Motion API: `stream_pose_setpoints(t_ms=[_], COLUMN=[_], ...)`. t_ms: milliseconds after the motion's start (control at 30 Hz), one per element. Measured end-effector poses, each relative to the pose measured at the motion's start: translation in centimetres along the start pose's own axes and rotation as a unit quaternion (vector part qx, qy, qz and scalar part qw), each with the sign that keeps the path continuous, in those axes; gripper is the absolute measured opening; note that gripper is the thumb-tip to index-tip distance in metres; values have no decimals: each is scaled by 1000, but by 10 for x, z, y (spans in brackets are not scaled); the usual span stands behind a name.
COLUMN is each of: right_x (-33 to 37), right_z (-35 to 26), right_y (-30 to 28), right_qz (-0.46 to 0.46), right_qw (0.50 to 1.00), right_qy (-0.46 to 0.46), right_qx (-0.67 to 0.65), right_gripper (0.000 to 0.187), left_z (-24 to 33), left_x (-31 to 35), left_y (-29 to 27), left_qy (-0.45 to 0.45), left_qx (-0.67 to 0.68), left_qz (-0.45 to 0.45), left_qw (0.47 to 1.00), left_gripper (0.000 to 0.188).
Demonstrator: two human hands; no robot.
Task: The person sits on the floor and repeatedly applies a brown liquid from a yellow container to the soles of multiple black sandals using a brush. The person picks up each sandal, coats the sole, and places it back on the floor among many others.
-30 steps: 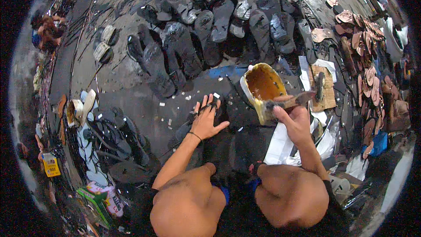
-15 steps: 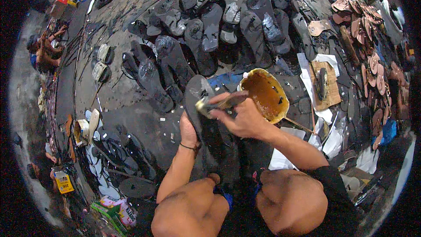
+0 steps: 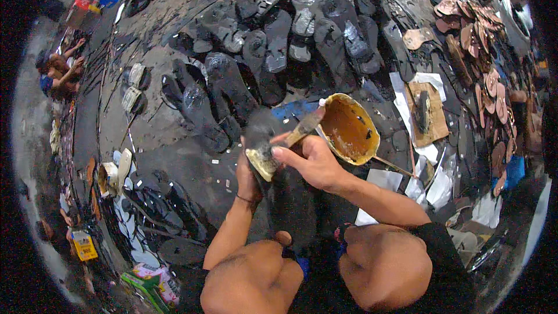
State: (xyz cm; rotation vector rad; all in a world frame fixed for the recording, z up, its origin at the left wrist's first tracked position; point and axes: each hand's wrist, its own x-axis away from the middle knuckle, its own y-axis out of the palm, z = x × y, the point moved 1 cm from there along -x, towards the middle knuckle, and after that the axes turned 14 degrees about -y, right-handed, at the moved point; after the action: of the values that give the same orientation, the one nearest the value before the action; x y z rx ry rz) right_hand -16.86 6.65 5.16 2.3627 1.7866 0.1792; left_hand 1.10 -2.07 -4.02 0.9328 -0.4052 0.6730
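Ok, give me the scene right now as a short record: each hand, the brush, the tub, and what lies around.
Left hand: holds a black sole from its left side; sole motion-blurred
Right hand: grips a brush
Brush position: pale bristles over the sole's near end; contact cannot be told
Tub: yellow-rimmed, brown substance inside, beyond and right of right hand
Far side: many black soles laid out
Right side: cardboard piece, pinkish-tan soles
Far left: another person
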Motion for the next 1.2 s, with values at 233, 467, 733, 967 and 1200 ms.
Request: stream_pose_setpoints(t_ms=[233, 467, 733, 967, 1200], right_x=[-10, -15, -33, -7, -6], right_z=[-8, -1, -35, 15, -23], right_y=[-33, -25, -11, -33, -4], right_qz=[117, 48, 88, 56, 71], right_qw=[993, 956, 980, 934, 932], right_qy=[12, -27, -109, -117, -200], right_qx=[-2, 287, 144, 333, 294], right_gripper=[29, 25, 26, 21, 15], left_z=[-28, 57, 44, 60, 59], left_x=[65, 1, -12, -10, -12], left_y=[40, 61, 82, 61, 48], left_qy=[-105, 84, 48, 118, 139], left_qx=[194, 186, 213, 228, 205], left_qz=[41, 71, 50, 60, 105], left_qw=[974, 976, 975, 965, 963], left_gripper=[78, 70, 63, 56, 58])
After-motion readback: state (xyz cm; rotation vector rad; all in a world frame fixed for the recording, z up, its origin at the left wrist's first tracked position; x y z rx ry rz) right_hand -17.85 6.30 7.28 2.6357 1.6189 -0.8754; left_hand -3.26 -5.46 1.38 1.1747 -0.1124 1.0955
